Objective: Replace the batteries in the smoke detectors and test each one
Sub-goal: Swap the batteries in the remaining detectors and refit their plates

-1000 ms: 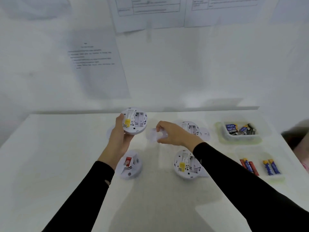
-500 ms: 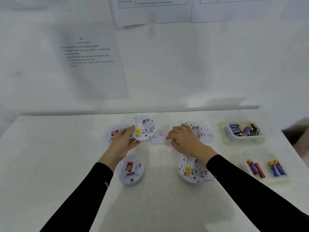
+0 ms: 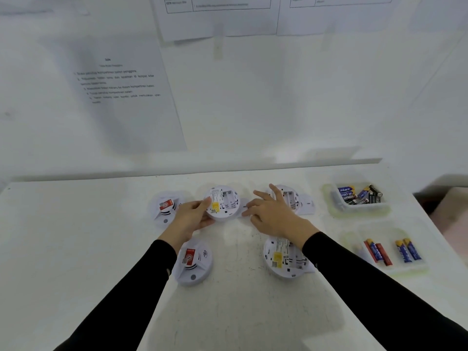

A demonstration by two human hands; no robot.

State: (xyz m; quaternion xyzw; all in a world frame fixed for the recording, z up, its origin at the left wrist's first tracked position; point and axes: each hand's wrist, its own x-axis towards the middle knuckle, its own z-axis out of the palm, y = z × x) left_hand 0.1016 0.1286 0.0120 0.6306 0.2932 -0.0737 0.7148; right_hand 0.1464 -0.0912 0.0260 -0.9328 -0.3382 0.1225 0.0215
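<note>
The table point(image 3: 76, 236) holds five detectors point(image 3: 283, 259). Three look open and empty, and two lie face up. The left hand point(image 3: 188, 219) grips one open detector point(image 3: 222, 203) at the back. The right hand point(image 3: 276, 216) rests beside it, fingers loose. Batteries point(image 3: 407, 252) wait nearby. Most work is left.

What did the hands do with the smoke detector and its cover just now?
The left hand lowered the open smoke detector down to the table, still gripping it. The right hand laid the clear cover down beside it and straightened its fingers. The other detectors and battery trays stayed put.
</note>
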